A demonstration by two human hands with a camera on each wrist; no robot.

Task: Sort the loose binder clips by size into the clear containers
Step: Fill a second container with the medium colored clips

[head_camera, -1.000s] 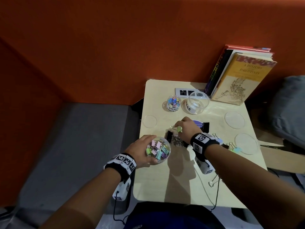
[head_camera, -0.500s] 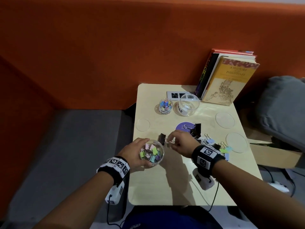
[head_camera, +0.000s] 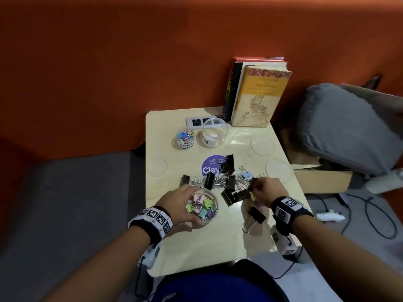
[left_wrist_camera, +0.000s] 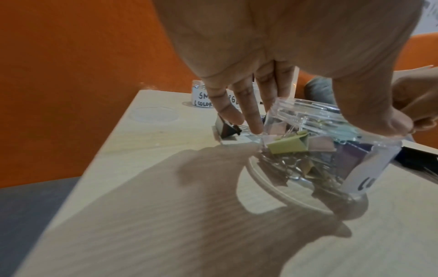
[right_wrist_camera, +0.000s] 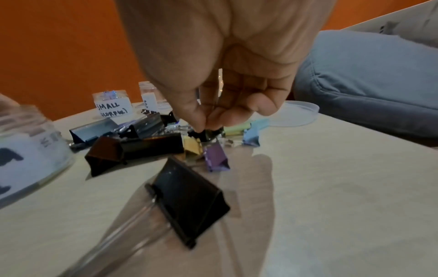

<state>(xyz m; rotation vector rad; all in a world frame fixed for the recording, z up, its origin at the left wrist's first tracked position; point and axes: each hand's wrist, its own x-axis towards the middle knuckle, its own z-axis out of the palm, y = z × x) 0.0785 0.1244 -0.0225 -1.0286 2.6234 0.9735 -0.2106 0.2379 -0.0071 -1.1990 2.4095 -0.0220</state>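
Note:
My left hand (head_camera: 189,203) grips a clear container (head_camera: 202,219) holding several pastel binder clips; thumb and fingers clasp its rim (left_wrist_camera: 308,106) as it stands on the table. My right hand (head_camera: 254,191) reaches into the loose pile (head_camera: 226,182) of black clips, thumb and forefinger pinching a small dark clip (right_wrist_camera: 201,133). Purple (right_wrist_camera: 217,157), yellow (right_wrist_camera: 190,145), green (right_wrist_camera: 237,129) and blue (right_wrist_camera: 254,135) clips lie around it. A big black clip (right_wrist_camera: 189,200) lies nearer. At the back stand the "SMALL COLORFUL" jar (head_camera: 185,138) and a wide, nearly empty jar (head_camera: 214,132).
Three clear lids (head_camera: 157,167) (head_camera: 262,145) (head_camera: 278,171) lie on the small wooden table (head_camera: 196,247). Books (head_camera: 259,99) lean against the orange wall at the back. A purple sticker (head_camera: 209,168) sits under the pile. A grey cushion (head_camera: 344,127) is right of the table.
My right hand carried a clip to the held container, then swung back right into the pile, where it now pinches a small dark clip. My left hand stayed on the container.

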